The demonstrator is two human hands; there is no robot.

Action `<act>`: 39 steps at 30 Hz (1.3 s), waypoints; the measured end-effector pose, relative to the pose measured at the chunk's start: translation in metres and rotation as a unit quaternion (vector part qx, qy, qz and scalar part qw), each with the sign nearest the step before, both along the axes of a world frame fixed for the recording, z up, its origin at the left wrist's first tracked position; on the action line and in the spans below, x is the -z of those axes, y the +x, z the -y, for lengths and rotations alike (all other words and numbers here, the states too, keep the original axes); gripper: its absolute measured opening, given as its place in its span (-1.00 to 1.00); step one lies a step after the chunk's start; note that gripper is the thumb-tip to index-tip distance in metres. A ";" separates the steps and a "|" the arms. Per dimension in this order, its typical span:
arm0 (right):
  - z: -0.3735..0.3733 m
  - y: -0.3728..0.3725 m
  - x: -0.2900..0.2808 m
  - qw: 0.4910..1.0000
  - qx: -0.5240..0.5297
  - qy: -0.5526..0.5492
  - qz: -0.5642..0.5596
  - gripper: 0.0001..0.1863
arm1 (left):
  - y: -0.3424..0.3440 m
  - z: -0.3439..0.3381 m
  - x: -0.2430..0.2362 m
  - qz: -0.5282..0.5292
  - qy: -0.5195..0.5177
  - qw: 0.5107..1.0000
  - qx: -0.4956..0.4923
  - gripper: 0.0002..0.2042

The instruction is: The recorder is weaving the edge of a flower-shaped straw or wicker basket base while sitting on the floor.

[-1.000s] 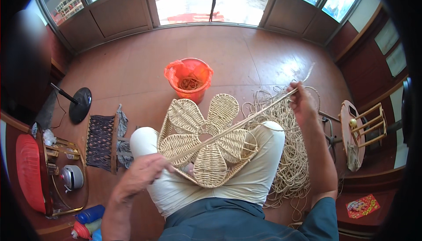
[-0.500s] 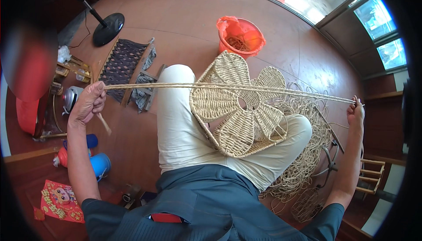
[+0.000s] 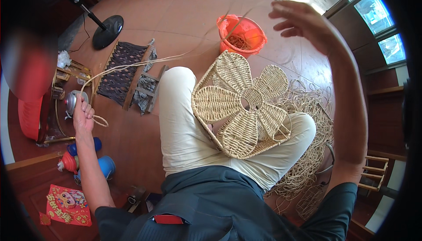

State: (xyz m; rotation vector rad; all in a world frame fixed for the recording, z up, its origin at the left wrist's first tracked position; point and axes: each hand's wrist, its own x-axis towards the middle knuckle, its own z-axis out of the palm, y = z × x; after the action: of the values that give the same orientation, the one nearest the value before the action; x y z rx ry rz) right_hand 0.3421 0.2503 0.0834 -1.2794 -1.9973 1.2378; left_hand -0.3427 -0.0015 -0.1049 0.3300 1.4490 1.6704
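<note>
My left hand, out to the left, is closed around a doubled strand of straw-coloured cord. A short loop of the cord pokes out below the fist, while the longer part sweeps up and right in the air, smeared by motion at its far end. My right hand is raised at the upper right, somewhat blurred, with fingers apart and nothing in them. Across my lap lies a flower-shaped woven piece with a round hole at its centre and an angular rim below its petals.
A tangled heap of cord lies on the floor to the right of my knee. Ahead stands a red bucket with strands inside. On the left are a low woven-seat stool, a fan base and a blue bucket.
My right hand has let go of the cord and swung up and inward. The cord, stretched taut before, now flies loose. My left hand has dropped slightly, still holding it.
</note>
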 end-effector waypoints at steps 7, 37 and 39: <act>0.068 -0.068 0.044 0.998 0.004 -0.047 -0.051 -0.51 | 0.124 0.003 -0.049 0.015 0.033 0.984 0.174 -0.78; 0.152 -0.190 0.089 0.964 -0.185 0.185 0.053 -0.68 | 0.263 -0.033 -0.101 -0.467 0.036 0.803 0.369 -0.81; 0.158 -0.193 0.085 0.988 -0.147 0.030 0.023 -0.70 | 0.263 -0.037 -0.103 -0.478 0.036 0.804 0.351 -0.80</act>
State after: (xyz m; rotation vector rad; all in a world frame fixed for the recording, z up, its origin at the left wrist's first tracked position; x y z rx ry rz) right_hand 0.1491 0.0925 -0.0013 -1.0187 -2.3012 1.2749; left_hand -0.0795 0.0358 -0.0018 1.7162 1.6072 0.9119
